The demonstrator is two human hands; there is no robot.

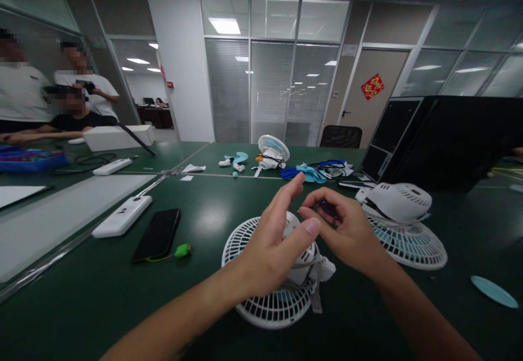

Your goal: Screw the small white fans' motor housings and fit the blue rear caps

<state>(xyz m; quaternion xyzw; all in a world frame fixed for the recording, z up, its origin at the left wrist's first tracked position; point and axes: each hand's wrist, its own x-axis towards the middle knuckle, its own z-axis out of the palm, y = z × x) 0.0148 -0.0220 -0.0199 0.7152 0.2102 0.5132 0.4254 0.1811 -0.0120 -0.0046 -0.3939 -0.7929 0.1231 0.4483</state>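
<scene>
A white fan [272, 304] lies on the table below my hands, its round grille facing down and its motor housing on top, partly hidden by my left hand. My left hand [273, 241] hovers over the housing with fingers stretched and thumb apart, holding nothing. To its right, my right hand [345, 225] is curled around a small dark purple object [329, 208], whose kind I cannot make out. The right thumb and index fingertips come close together near the left thumb. A cord and a pale strap [317, 295] hang at the fan's right side.
Another fan [412, 241] lies grille-down to the right, near a light-blue disc [494, 291] and a large black case [445, 140]. A black phone [157, 236], green plug [182, 250] and white box [122, 216] are left. A third fan [273, 151] stands farther back. People are at far left.
</scene>
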